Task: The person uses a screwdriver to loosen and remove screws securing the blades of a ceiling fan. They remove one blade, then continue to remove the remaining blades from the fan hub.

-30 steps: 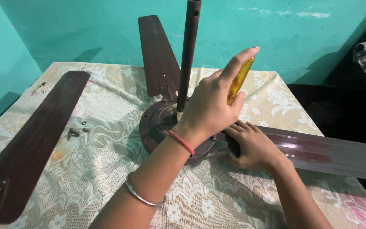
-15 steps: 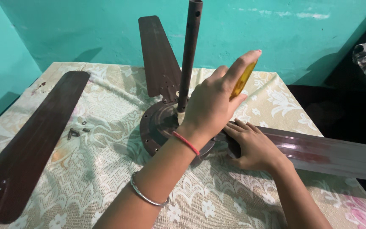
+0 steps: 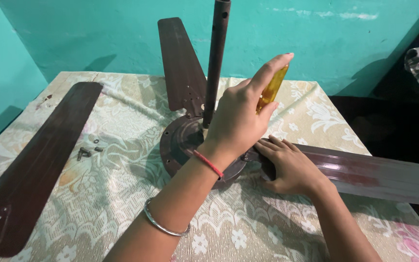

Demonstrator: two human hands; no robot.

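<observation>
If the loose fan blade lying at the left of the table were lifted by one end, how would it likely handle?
The loose blade is long, flat and thin, so it would probably stay fairly stiff but feel unwieldy, the far end tending to dip. Its smooth dark surface looks somewhat slippery. Lying flat on the patterned cloth, it seems unlikely to roll, and would probably slide or drag the cloth if pushed.

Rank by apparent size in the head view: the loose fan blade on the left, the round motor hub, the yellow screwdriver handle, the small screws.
1. Loose fan blade, though nearness may exaggerate it.
2. Motor hub.
3. Screwdriver handle.
4. Screws.
</observation>
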